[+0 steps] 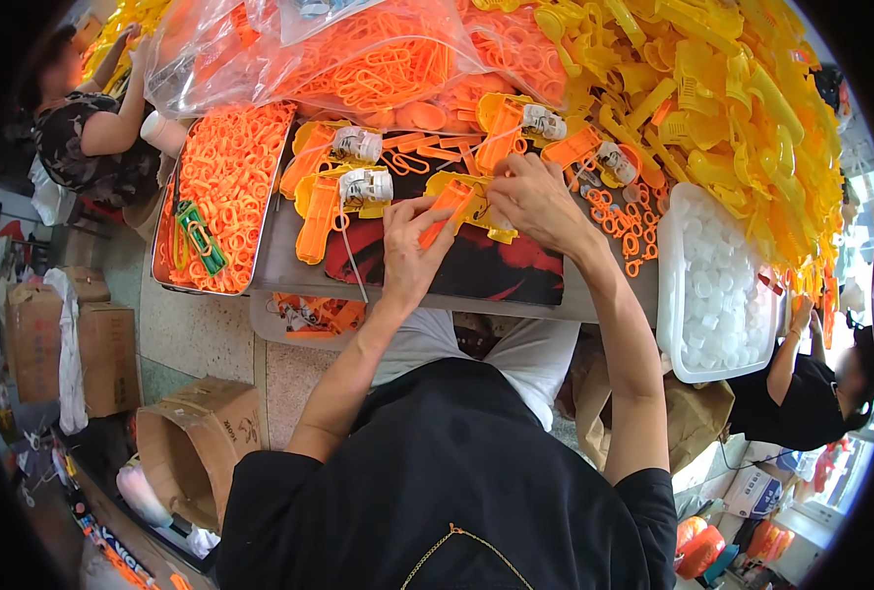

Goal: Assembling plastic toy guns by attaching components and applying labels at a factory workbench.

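Observation:
My left hand (412, 256) grips a half-built yellow plastic shell over the table's front edge, with its fingers pinched on the orange block (447, 211) set in the shell. My right hand (545, 205) is at the right end of this yellow shell (478, 214), fingers bent and pressed together; whatever is between them is hidden. Beneath both lies a black and red mat (525, 273). Left of my hands, a similar yellow and orange assembly (321, 211) carries a white cylindrical piece (366, 187). More such assemblies sit behind it and at the back right.
A metal tray of small orange rings (230, 157) stands left, with a green tool (199, 241) on top. Loose orange rings (633, 221) lie right, beside a tub (671, 324) of white caps. Bagged orange loops (378, 69) and heaped yellow parts (722, 98) fill the back. People work at both sides.

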Demonstrator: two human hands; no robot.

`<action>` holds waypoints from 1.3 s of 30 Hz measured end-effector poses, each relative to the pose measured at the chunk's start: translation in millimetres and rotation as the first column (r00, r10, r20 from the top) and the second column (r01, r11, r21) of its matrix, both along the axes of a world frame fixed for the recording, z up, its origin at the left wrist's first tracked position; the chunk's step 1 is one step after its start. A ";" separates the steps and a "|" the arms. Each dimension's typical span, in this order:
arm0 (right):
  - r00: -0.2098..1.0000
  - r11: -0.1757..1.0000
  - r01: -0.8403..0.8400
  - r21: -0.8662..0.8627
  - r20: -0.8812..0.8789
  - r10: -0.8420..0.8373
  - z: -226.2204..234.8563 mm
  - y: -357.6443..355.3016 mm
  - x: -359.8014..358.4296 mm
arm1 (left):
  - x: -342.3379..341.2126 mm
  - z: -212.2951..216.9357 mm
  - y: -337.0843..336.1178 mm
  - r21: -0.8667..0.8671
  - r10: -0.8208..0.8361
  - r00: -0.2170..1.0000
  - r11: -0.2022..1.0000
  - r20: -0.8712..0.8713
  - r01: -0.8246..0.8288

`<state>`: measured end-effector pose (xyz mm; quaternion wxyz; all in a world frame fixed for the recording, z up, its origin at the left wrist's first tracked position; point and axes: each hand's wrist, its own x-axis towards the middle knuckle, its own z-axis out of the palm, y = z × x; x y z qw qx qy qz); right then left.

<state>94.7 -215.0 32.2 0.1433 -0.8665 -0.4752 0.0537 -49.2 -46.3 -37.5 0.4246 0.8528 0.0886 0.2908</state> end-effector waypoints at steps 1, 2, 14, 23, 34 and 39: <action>1.000 0.997 0.019 0.074 -0.021 -0.017 -3.1 0.1 2.9 | -2.3 -0.4 0.7 -0.006 -0.012 1.000 1.000 -0.004 0.012; 1.000 0.997 0.022 0.077 -0.024 -0.021 -7.8 1.4 3.7 | -2.3 -0.6 1.4 -0.004 -0.015 1.000 1.000 -0.007 0.015; 0.995 0.996 -0.073 -0.047 0.058 0.076 -16.3 2.9 -4.9 | 10.8 -7.0 -8.8 0.060 0.086 0.996 0.994 0.001 -0.086; 0.990 0.989 -0.110 0.099 0.097 0.100 -21.9 -7.9 -10.4 | 9.7 -12.1 -8.2 0.052 0.065 0.998 0.997 0.006 -0.066; 0.999 0.966 -0.033 0.257 0.010 0.032 1.6 -19.9 -12.4 | 3.1 17.5 2.0 0.452 0.017 1.000 0.892 -0.016 -0.008; 0.995 0.991 -0.072 0.110 0.072 0.064 1.8 -48.1 -21.3 | 32.5 36.7 14.5 0.453 -0.207 0.977 0.877 0.051 0.162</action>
